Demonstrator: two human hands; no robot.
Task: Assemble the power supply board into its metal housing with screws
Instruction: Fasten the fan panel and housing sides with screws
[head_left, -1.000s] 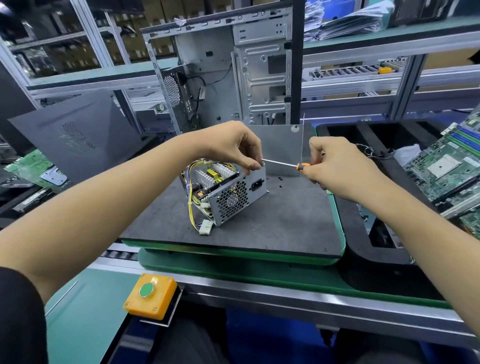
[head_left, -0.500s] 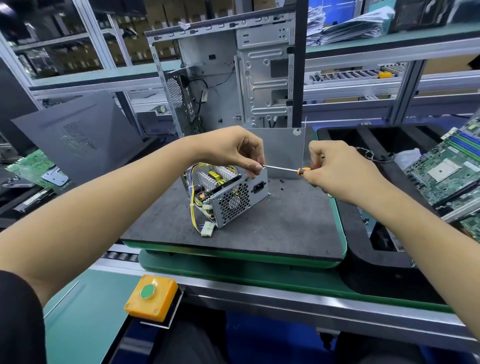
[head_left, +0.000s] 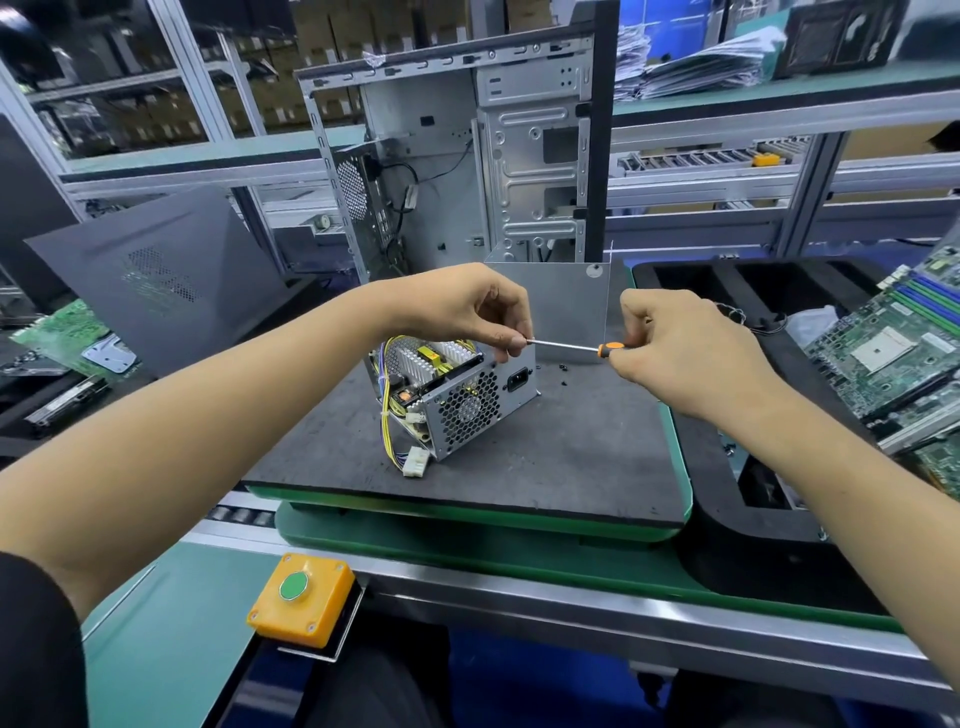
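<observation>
1. A silver perforated-metal power supply housing (head_left: 470, 397) with a honeycomb fan grille stands tilted on a dark grey foam work pad (head_left: 545, 457), roughly at the pad's middle.
2. Inside the housing's open top sits the power supply board (head_left: 431, 364), showing silver finned heat sinks and yellow components.
3. A bundle of yellow wires (head_left: 387, 410) spills from the housing's left side and ends in a white plastic connector (head_left: 417, 461) lying on the pad just in front of the housing.
4. The left hand (head_left: 467, 306) hovers above the housing's upper right corner, its thumb and fingertips pinched around the tip of a slim screwdriver with a steel shaft and orange-and-black handle (head_left: 571, 347).
5. The right hand (head_left: 680, 348), to the right of the housing, curls its fingers around the screwdriver's handle; the tool lies almost level between the two hands.
6. A few small dark screws (head_left: 562, 368) lie loose on the pad, just right of the housing.
7. A flat silver metal sheet (head_left: 566, 312) stands upright behind the housing.
8. An open bare-metal computer case (head_left: 467, 156) stands farther behind the housing.
9. A yellow box with a green push button (head_left: 301, 597) sits in front of the housing, below the pad's near edge.
10. Green circuit boards (head_left: 893, 358) lie well to the right of the housing.
</observation>
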